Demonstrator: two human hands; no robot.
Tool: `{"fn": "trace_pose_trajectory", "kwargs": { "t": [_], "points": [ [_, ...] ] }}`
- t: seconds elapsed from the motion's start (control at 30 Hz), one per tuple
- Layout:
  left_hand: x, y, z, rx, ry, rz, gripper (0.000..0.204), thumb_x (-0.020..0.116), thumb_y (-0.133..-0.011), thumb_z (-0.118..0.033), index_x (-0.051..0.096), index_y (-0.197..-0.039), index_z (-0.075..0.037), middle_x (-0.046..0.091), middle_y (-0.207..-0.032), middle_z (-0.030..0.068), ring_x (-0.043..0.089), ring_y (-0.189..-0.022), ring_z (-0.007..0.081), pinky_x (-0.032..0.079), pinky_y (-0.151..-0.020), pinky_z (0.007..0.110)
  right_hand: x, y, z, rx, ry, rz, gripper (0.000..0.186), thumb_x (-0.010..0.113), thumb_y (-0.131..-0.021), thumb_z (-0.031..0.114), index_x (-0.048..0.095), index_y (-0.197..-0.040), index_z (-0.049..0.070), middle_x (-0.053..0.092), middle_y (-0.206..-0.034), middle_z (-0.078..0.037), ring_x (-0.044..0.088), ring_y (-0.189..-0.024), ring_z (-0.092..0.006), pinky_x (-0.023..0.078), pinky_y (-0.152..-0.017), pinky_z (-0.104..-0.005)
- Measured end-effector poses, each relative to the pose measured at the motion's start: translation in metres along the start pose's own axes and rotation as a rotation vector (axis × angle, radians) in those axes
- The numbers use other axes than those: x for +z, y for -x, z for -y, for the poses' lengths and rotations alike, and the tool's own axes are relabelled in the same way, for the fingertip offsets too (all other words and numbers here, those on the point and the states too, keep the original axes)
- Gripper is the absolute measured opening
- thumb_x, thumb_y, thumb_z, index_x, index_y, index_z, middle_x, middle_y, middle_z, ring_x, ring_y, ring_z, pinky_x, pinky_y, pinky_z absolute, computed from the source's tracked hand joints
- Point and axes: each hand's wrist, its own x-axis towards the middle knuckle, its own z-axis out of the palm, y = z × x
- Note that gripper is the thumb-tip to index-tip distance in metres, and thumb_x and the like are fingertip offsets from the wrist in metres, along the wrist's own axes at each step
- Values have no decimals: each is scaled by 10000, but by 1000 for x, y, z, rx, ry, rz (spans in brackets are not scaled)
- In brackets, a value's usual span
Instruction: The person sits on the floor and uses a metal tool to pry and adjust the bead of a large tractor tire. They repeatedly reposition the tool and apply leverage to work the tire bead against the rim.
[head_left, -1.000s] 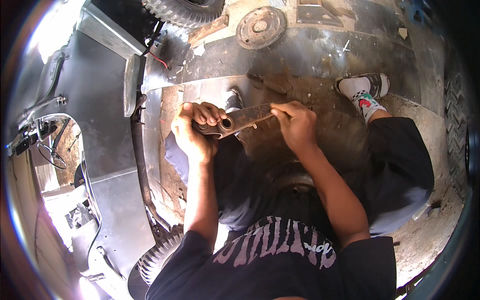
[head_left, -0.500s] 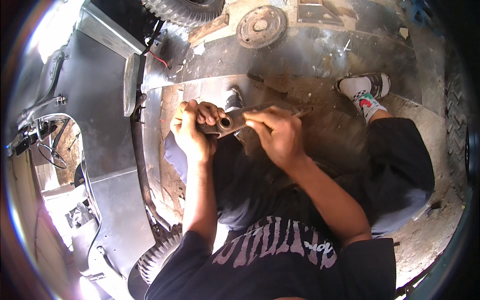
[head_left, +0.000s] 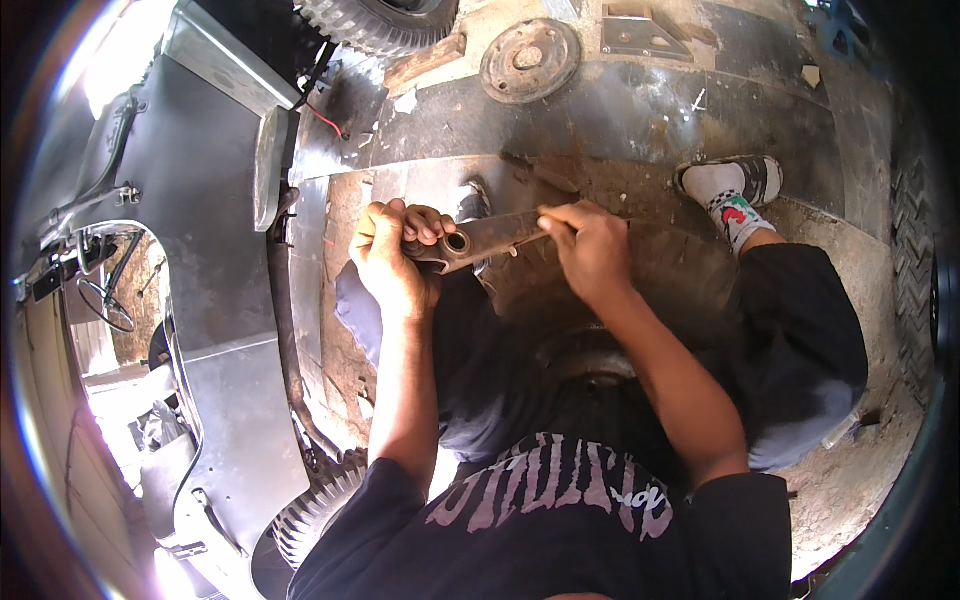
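Observation:
A flat, brown metal bar [head_left: 497, 236] with a round, ringed hole near its left end is held up over my lap, slanting up to the right. My left hand [head_left: 393, 265] wraps round its left end, fingertips resting beside the hole. At the other end, the fingers of my right hand [head_left: 592, 250] are pinched on the bar and hide its tip. A small pale bit shows below the lower edge between my hands; I cannot make out what it is. Beneath the bar lies a large dark tyre [head_left: 620, 290], between my legs.
A grey vehicle body [head_left: 215, 270] stands along the left, with a treaded tyre [head_left: 310, 515] below it. On the floor ahead are a round rusty disc [head_left: 530, 60], a metal bracket [head_left: 640, 35], a wood block [head_left: 425, 62] and another tyre [head_left: 385, 22]. Tyre tread [head_left: 912, 280] rises at right.
My right hand has slid right along the bar to its far end, baring more of the middle. The left hand keeps its grip. The whole view has shifted slightly.

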Motion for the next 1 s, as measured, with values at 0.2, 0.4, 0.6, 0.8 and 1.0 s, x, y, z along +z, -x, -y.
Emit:
{"fn": "trace_pose_trajectory", "kwargs": {
  "t": [0.2,0.4,0.6,0.8,1.0],
  "points": [
    [0,4,3,12,28,94,345,551,-1060,-104,453,-730,-76,517,-621,114,577,-658,272,573,-675,456,0,12,38,-153,-163,41,147,813,-895,92,817,-1033,42,775,-970,-158,753,-858,-338,597,-795,-423],
    [-5,7,-5,45,7,219,366,558,-1057,-134,446,-713,-86,518,-608,115,584,-674,293,581,-718,491,-3,13,53,-245,-190,71,149,796,-892,34,818,-1038,52,776,-982,-133,765,-880,-302,612,-793,-390],
    [5,3,-7,27,4,226,369,574,-1040,-118,457,-692,-75,537,-600,130,612,-691,313,616,-772,508,10,8,54,-327,-209,-31,165,785,-895,15,815,-1051,62,776,-1001,-114,767,-893,-285,627,-801,-378],
    [4,4,-3,6,-22,95,357,545,-1050,-112,452,-707,-82,505,-600,115,581,-683,290,606,-734,482,7,17,57,-319,-218,40,167,791,-891,17,808,-1055,41,775,-990,-125,766,-908,-296,620,-820,-377],
    [7,3,-5,25,6,110,370,520,-1068,-73,469,-701,-53,543,-612,131,603,-655,275,611,-686,451,13,6,60,-267,-205,-36,192,822,-880,14,817,-1070,35,770,-960,-135,774,-936,-283,623,-828,-380]
  ]
}}
